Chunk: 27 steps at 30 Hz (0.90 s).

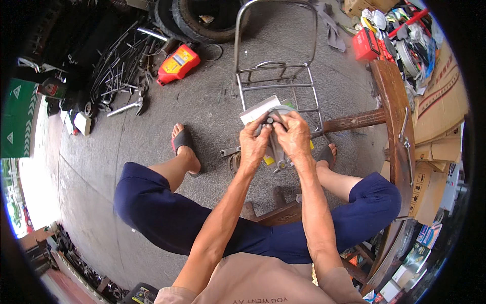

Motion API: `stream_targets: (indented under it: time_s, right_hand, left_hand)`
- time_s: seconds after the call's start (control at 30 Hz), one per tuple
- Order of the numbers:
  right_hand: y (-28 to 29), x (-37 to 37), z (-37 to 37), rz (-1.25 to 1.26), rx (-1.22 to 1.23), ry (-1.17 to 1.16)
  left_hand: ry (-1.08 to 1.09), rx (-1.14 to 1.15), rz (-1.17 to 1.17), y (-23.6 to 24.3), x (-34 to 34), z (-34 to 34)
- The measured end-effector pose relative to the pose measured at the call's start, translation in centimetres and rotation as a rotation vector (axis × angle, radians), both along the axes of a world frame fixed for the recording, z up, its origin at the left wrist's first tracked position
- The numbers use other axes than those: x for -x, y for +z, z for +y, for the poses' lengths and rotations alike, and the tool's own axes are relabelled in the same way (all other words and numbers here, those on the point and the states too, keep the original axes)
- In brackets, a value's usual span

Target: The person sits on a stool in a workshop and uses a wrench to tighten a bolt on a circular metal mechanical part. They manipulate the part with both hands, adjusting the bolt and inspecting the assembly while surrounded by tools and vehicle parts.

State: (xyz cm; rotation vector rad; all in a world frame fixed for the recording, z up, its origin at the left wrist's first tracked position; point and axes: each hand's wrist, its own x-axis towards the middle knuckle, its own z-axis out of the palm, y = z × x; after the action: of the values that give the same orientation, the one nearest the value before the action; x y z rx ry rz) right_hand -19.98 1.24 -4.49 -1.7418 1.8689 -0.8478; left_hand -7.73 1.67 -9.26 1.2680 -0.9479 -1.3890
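Both hands are together in front of me at the middle of the head view. My left hand and my right hand are closed on a grey metal part with a rounded rim. Their thumbs press beside a round bolt-like head at its centre. Fingers hide much of the part. Below the hands shows a grey metal arm with a ringed end; whether it belongs to the held part, I cannot tell. Just beyond the left fingers is a white flat box. A wrench lies left of the hands.
A chromed tubular rack stands ahead on the grey floor. Tyres, a red-and-yellow container and a hammer lie at far left. A wooden frame bearing wrenches is at right, beside cardboard boxes.
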Motion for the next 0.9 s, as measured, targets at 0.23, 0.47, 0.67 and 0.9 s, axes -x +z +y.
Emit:
stream_targets:
  time_s: [0.23,0.47,0.67,0.9]
  right_hand:
    - [-0.6,0.0,0.0,0.014,0.044,0.01]
    - [-0.9,0.4,0.2,0.013,0.096,0.017]
    - [-0.5,0.7,0.3,-0.014,0.074,0.028]
    - [2.2,1.4,3.2,-0.018,-0.054,-0.16]
  left_hand:
    - [-0.058,-0.021,-0.125,-0.6,-0.6,-0.3]
    - [-0.116,-0.079,-0.109,0.5,-1.2,-0.8]
    - [-0.157,-0.152,-0.153,1.7,-1.5,-1.4]
    - [-0.16,-0.146,-0.154,1.9,-1.8,-1.6]
